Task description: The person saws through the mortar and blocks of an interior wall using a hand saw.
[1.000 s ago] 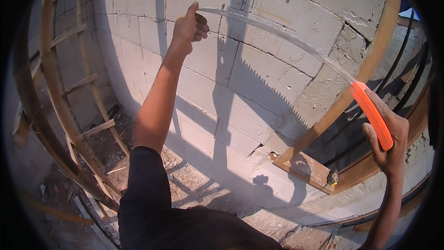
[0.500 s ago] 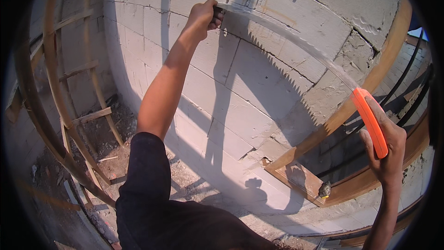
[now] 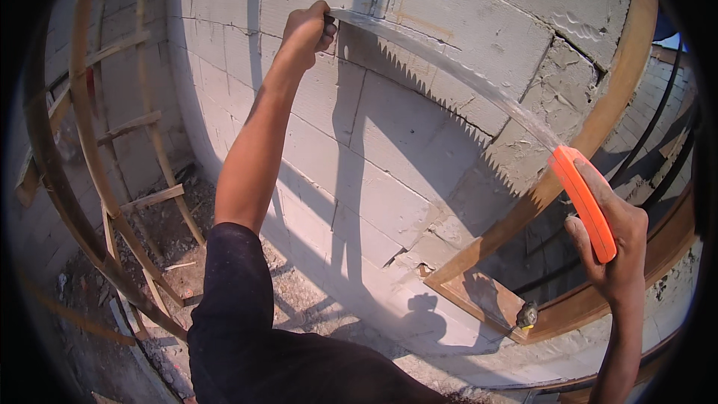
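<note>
At the far left a wooden ladder [image 3: 120, 127] leans against the wall of pale blocks [image 3: 419, 105], its feet in rubble on the ground. The person's left hand [image 3: 305, 26] is raised high against the blocks, fingers closed around the tip of the long saw blade [image 3: 441, 67], pinching its far end just below a mortar joint. The blade runs down and to the right from there, held a little off the wall face (its toothed shadow falls clearly on the blocks below), and ends in an orange handle [image 3: 585, 202]. The right hand [image 3: 613, 243] grips that handle, fingers wrapped behind it and thumb along its side, in front of the wooden frame [image 3: 598, 127] of an opening. A small plumb-like weight [image 3: 527, 316] hangs by the frame's lower corner.

Judged from the pose, the saw is being laid flat along the blockwork, both ends steadied, as a straightedge or to set up a cut; the next move would call for pressing the blade to the chosen line and keeping the left pinch firm so the thin steel does not flex.

Against the frame a second ago, the left hand has closed: then it was open with a finger pointing near the tip, now it clamps the blade end. The handle sits slightly lower and closer in.
</note>
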### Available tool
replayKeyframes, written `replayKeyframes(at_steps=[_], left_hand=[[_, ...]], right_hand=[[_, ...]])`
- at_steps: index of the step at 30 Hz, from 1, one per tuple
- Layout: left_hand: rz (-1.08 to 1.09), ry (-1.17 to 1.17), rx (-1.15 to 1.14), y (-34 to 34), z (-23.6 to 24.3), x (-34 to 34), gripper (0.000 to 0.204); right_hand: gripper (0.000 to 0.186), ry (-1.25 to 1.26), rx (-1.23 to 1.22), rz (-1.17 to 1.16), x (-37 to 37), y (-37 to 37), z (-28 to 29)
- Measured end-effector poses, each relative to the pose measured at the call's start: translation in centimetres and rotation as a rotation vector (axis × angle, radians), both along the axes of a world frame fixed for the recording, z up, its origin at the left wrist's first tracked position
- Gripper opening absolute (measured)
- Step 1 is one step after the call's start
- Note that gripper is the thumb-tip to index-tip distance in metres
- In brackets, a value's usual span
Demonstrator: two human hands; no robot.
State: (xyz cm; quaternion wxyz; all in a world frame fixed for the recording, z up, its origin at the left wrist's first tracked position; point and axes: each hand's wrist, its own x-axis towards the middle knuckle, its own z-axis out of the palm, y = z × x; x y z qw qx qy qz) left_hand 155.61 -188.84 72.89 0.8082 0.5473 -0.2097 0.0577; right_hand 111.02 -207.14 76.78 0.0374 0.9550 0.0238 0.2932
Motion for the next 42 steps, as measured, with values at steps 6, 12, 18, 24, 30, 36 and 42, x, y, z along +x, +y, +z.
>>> replayKeyframes(at_steps=[6,12,18,24,30,36,42], left_hand=[[-0.015,-0.010,-0.026,-1.0,-0.7,-0.3,0.022],[-0.046,0.004,-0.030,-0.8,-0.4,0.3,0.023],[0.036,0.005,-0.038,-1.8,0.2,-0.7,0.029],[0.032,-0.026,-0.041,-4.7,0.2,-3.7,0.030],[0.051,-0.028,-0.050,-6.5,0.5,-7.4,0.029],[0.001,0.019,-0.117,-9.2,0.4,-12.2,0.029],[-0.007,-0.008,-0.133,-10.1,-0.3,-13.6,0.028]], right_hand=[[0.049,-0.020,-0.028,0.022,-0.5,-0.7,-0.2],[0.051,-0.026,-0.093,0.027,-0.4,0.6,-0.1],[0.046,0.001,-0.117,-0.008,-1.6,0.3,1.1],[0.045,0.090,-0.096,-0.039,-5.7,-2.1,1.7],[0.054,-0.078,-0.335,-0.104,-10.8,-6.4,0.1],[0.046,-0.057,-0.190,-0.203,-15.4,-7.2,0.7],[0.033,0.004,-0.096,-0.232,-18.3,-7.0,2.1]])
